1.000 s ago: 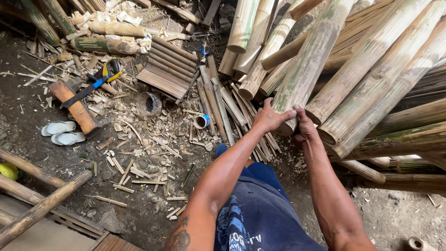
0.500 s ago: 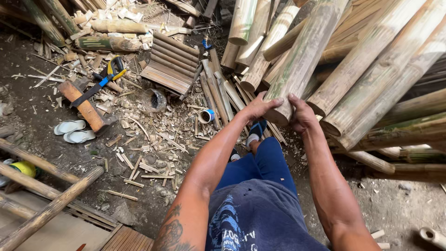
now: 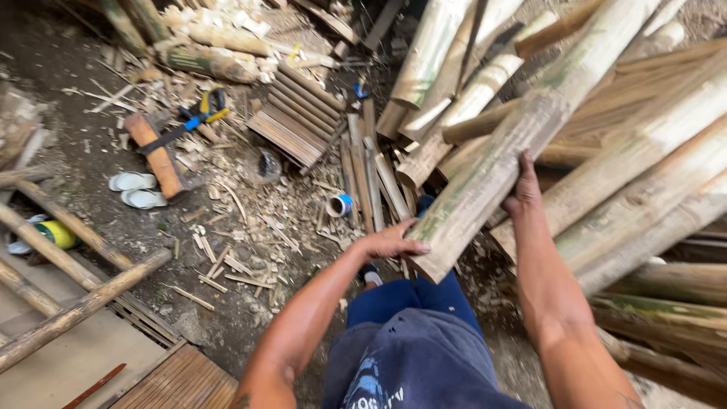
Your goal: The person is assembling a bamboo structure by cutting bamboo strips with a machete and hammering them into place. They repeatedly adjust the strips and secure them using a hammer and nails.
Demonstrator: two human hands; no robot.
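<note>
Bamboo pile (image 3: pixel 651 174) fills the right and far side, poles leaning and stacked; one split bamboo pole (image 3: pixel 522 144) is lifted out at its near end, centre of the scene, far end in among the pile; right hand (image 3: pixel 524 191) clasps its right edge, left hand (image 3: pixel 392 241) grips the near left edge; trimmed slats (image 3: pixel 291 113) and strips (image 3: pixel 371 170) lie far left, so some splitting looks done; most poles look whole; mallet (image 3: pixel 155 155), slippers (image 3: pixel 136 189) on the ground.

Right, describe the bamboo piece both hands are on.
The bamboo piece is a long split length, pale tan with green streaks and a rough, weathered skin. It slants from lower left up to upper right over the bamboo stack. The left hand grips near its cut lower end; the right hand grips its side.
</note>
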